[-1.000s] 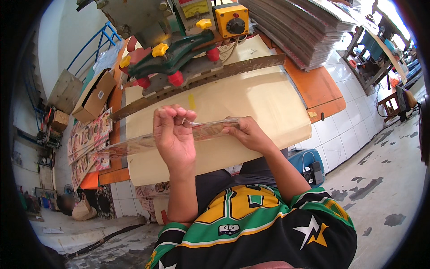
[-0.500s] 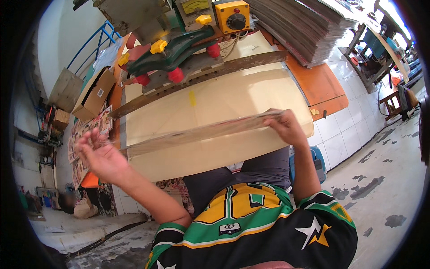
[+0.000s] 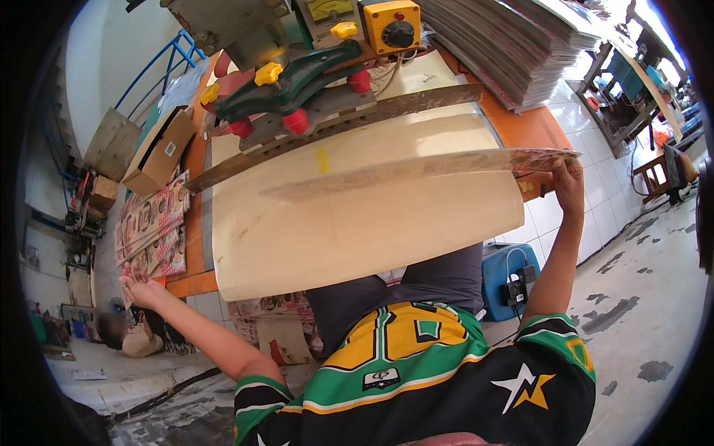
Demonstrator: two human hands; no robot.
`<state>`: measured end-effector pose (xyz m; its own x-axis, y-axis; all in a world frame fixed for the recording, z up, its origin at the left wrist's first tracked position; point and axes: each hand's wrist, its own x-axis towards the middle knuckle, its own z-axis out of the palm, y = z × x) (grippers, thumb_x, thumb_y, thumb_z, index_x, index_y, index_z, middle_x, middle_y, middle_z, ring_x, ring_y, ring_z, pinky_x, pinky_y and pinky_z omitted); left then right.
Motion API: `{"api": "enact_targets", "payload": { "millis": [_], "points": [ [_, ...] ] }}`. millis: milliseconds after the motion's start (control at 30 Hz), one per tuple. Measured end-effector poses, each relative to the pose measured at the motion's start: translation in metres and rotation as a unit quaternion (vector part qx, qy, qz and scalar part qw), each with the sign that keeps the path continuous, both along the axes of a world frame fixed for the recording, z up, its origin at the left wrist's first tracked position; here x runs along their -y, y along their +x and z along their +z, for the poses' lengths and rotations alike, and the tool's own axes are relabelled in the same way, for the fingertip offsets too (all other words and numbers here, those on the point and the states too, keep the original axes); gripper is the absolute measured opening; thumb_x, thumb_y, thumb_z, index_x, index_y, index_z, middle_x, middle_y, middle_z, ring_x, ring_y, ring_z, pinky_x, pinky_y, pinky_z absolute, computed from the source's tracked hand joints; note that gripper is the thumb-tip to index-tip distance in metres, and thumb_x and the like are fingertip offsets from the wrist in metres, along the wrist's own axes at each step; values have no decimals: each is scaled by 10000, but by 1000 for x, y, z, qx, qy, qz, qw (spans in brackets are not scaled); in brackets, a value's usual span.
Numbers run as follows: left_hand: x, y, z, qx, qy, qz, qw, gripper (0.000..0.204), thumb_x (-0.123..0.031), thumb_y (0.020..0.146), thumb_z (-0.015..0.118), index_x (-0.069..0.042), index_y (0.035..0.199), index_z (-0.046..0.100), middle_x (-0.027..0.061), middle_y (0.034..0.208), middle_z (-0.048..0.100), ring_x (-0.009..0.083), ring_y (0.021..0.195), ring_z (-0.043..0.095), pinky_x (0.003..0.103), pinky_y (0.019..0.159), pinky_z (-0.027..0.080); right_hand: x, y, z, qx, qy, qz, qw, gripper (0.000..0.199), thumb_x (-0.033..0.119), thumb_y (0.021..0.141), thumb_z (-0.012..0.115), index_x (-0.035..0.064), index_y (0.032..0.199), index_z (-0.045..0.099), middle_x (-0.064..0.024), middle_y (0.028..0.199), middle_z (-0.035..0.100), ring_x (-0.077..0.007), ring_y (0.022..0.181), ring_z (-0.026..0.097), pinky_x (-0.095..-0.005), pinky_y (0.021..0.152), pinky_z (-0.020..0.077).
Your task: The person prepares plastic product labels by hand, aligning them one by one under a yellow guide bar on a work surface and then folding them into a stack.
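My right hand (image 3: 569, 184) grips the right end of a long, thin brown cardboard sheet (image 3: 416, 167). The sheet is held edge-on just above the cream work table (image 3: 335, 245), and its right end reaches past the table's right edge. My left hand (image 3: 140, 286) is stretched far out to the left, below the table's left corner. Its palm is up, its fingers are apart, and it holds nothing that I can see. It is close to a pile of printed sheets (image 3: 152, 227) lying on a lower orange ledge.
At the table's far side stand a machine with a green clamp arm and red and yellow knobs (image 3: 297, 82), a long wooden fence bar (image 3: 357, 119) and a yellow control box (image 3: 394, 26). A tall stack of sheets (image 3: 506, 52) sits back right. A cardboard box (image 3: 156, 152) is left, a blue container (image 3: 506, 275) under the table.
Both hands held the sheet at the table's middle. My left hand let go and swung out left and down. My right hand carried the sheet toward the table's right edge.
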<state>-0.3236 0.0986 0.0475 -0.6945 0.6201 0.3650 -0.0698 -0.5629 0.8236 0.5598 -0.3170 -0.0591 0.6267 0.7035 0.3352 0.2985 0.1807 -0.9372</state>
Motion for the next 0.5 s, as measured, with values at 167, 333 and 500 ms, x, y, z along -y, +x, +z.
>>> {"api": "enact_targets", "payload": {
  "millis": [167, 333, 500],
  "points": [
    [21, 35, -43, -117, -151, -88, 978, 414, -289, 1084, 533, -43, 1415, 561, 87, 1218, 707, 175, 1047, 659, 298, 767, 452, -7, -6, -1, -20, 28, -22, 999, 293, 270, 1073, 591, 4, 1192, 619, -57, 1171, 695, -142, 1072, 640, -330, 992, 491],
    [41, 96, -70, -271, -219, -115, 930, 557, -239, 1045, 591, -41, 1547, 455, 150, 1381, 631, 237, 1188, 629, 333, 967, 468, -15, 2, -2, -105, 71, -25, 992, 333, 289, 1095, 543, -8, 1231, 612, -66, 1169, 690, -132, 1065, 638, -311, 971, 492],
    [69, 168, -55, -507, -162, -29, 846, 573, -158, 1007, 640, -28, 1534, 458, 181, 1516, 527, 309, 1360, 534, 401, 1157, 381, -37, -5, 13, -78, 53, -62, 994, 407, 330, 1109, 505, -24, 1276, 620, -62, 1168, 686, -117, 1069, 626, -287, 942, 489]
  ]
}}
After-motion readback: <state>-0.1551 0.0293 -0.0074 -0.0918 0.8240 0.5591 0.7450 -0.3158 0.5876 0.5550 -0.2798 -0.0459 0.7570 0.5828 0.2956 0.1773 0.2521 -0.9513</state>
